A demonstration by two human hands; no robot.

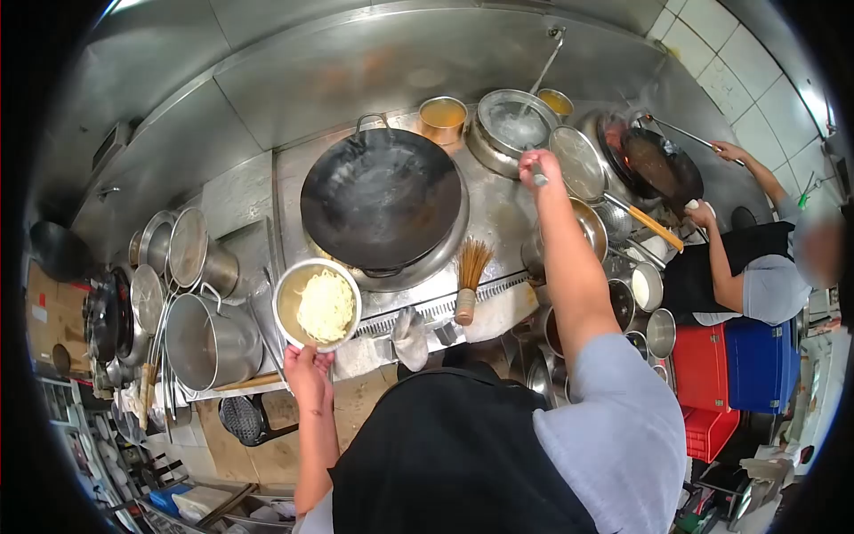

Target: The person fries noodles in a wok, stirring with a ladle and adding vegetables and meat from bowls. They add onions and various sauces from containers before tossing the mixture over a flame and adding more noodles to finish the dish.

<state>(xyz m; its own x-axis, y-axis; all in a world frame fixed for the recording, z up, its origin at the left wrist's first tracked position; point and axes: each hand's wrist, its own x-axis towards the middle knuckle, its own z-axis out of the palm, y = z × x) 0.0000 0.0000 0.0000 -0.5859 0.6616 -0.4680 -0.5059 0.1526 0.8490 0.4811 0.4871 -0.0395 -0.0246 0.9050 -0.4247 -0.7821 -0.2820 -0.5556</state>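
My left hand point(309, 374) grips the near rim of a metal bowl point(282, 307), which holds pale noodles point(326, 306). The bowl is beside the lower left edge of a large black wok point(381, 200); the wok holds no food that I can see. My right hand point(540, 166) is closed round the handle of a ladle point(523, 133), out over the pot point(485, 147) with liquid behind the wok's right side. The ladle's bowl end is hard to make out against that pot. A bamboo brush point(469, 276) lies between my arms.
At the right a co-worker point(752, 267) handles another wok point(663, 165). A strainer with a wooden handle point(578, 160) lies between us. Left are a deep pot point(205, 343) and several strainers. Behind the wok stands a container of yellow liquid point(442, 114).
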